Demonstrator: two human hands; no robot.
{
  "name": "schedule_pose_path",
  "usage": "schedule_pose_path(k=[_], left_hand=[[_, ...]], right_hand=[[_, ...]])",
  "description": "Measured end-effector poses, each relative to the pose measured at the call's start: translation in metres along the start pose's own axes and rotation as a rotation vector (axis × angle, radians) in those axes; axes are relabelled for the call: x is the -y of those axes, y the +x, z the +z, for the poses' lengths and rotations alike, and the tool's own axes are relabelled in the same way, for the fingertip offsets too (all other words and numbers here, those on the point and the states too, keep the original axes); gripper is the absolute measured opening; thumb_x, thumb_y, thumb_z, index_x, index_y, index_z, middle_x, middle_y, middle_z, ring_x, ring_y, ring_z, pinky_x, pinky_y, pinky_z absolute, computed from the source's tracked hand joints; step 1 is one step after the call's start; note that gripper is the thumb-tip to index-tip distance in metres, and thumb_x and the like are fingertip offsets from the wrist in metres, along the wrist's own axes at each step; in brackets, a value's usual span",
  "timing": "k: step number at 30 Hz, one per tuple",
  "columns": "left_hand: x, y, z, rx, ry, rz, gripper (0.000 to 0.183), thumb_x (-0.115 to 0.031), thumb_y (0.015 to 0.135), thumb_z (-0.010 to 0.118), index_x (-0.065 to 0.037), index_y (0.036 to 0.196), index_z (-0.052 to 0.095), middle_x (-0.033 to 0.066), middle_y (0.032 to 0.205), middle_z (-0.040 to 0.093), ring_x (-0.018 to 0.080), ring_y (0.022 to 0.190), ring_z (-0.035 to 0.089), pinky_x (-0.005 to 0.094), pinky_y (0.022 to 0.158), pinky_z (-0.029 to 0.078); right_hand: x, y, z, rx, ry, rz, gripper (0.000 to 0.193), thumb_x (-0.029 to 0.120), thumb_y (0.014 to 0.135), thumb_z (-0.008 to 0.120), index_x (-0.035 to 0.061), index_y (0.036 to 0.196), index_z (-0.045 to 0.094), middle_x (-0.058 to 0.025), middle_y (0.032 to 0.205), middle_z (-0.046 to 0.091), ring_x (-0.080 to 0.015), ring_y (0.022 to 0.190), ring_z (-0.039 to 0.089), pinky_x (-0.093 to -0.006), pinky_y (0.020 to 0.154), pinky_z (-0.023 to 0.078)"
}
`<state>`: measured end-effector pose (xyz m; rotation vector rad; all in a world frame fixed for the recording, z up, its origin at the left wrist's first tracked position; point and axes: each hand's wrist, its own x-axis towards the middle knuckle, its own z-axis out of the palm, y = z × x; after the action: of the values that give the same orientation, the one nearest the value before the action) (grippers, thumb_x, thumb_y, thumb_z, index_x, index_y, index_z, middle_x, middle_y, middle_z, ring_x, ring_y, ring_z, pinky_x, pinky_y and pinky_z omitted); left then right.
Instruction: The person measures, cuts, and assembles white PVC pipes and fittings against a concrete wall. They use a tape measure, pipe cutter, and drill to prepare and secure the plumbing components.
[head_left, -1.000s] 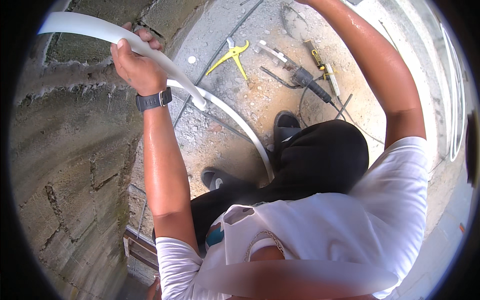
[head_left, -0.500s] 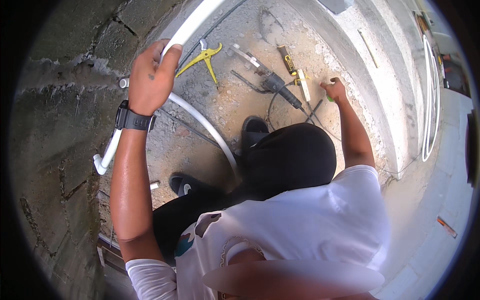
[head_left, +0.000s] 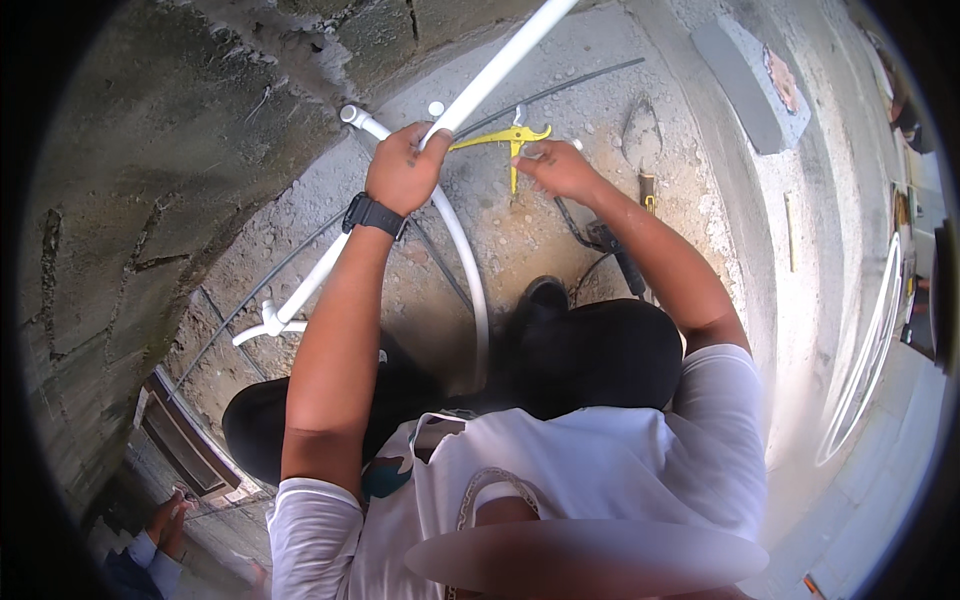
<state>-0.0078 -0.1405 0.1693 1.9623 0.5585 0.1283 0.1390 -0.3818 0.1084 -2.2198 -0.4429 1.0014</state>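
Note:
My left hand (head_left: 408, 168), with a black watch on the wrist, is closed round a long straight white pipe (head_left: 510, 65). This pipe slants from the upper right down past my forearm to a white fitting (head_left: 270, 315) at the lower left. Beneath it a curved white pipe (head_left: 462, 245) runs from near the wall toward my legs. My right hand (head_left: 552, 168) reaches to a yellow pipe cutter (head_left: 500, 135) on the rubble, fingers apart and fingertips at its downward handle. Whether they grip that handle is unclear.
A dark power tool (head_left: 625, 265) with a cable lies partly behind my right forearm, near a yellow-and-black handle (head_left: 648, 190). A block wall (head_left: 130, 210) rises at left, concrete steps (head_left: 760, 230) at right. A grey slab (head_left: 750, 80) rests there. Another person (head_left: 150, 555) is at lower left.
My right hand has moved left from beside the tools at the right to the pipe cutter. My left hand still holds the white pipe. The whole view has turned.

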Motion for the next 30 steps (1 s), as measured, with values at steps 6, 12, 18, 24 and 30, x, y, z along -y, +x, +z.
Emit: schedule_pose_path(k=[6, 12, 18, 24, 30], left_hand=[[0.003, -0.022, -0.043, -0.012, 0.18, -0.051, 0.048, -0.049, 0.09, 0.061, -0.008, 0.109, 0.077, 0.0187, 0.081, 0.074, 0.0377, 0.082, 0.073, 0.0445, 0.078, 0.056], [0.011, -0.037, -0.075, 0.077, 0.377, -0.116, 0.046, -0.049, 0.091, 0.061, -0.011, 0.111, 0.076, 0.0176, 0.083, 0.074, 0.038, 0.082, 0.072, 0.0465, 0.08, 0.056], [0.025, -0.048, -0.1, 0.082, 0.486, -0.056, 0.045, -0.046, 0.091, 0.06, -0.011, 0.114, 0.075, 0.0189, 0.086, 0.074, 0.0395, 0.087, 0.071, 0.0496, 0.083, 0.056], [0.032, -0.045, -0.118, 0.085, 0.494, -0.013, 0.043, -0.044, 0.089, 0.059, -0.009, 0.109, 0.076, 0.0197, 0.085, 0.074, 0.0395, 0.085, 0.071, 0.0499, 0.082, 0.055], [0.026, -0.033, -0.117, 0.091, 0.354, -0.084, 0.048, -0.046, 0.088, 0.06, -0.007, 0.11, 0.077, 0.0187, 0.088, 0.075, 0.0388, 0.088, 0.073, 0.0474, 0.085, 0.057]], right_hand=[[0.007, 0.078, 0.089, -0.225, -0.059, 0.426, 0.092, 0.06, 0.09, 0.068, -0.0074, 0.148, 0.044, -0.024, 0.143, 0.053, -0.0408, 0.122, 0.062, -0.0493, 0.066, 0.064], [-0.006, 0.113, 0.107, -0.366, -0.049, 0.59, 0.104, 0.07, 0.085, 0.066, -0.0009, 0.156, 0.037, -0.0239, 0.156, 0.04, -0.0414, 0.141, 0.046, -0.0587, 0.092, 0.056], [0.013, 0.119, 0.104, -0.345, -0.131, 0.613, 0.095, 0.065, 0.086, 0.062, 0.001, 0.153, 0.044, -0.024, 0.152, 0.047, -0.0405, 0.137, 0.05, -0.0486, 0.112, 0.044], [0.007, 0.111, 0.103, -0.18, 0.049, 0.596, 0.073, 0.05, 0.085, 0.061, 0.0012, 0.14, 0.059, -0.0226, 0.15, 0.051, -0.0369, 0.136, 0.052, -0.0445, 0.11, 0.044], [0.009, 0.059, 0.098, 0.007, 0.652, 0.495, 0.061, 0.043, 0.089, 0.054, 0.0057, 0.137, 0.054, -0.0244, 0.13, 0.059, -0.0433, 0.114, 0.062, -0.0678, 0.092, 0.05]])
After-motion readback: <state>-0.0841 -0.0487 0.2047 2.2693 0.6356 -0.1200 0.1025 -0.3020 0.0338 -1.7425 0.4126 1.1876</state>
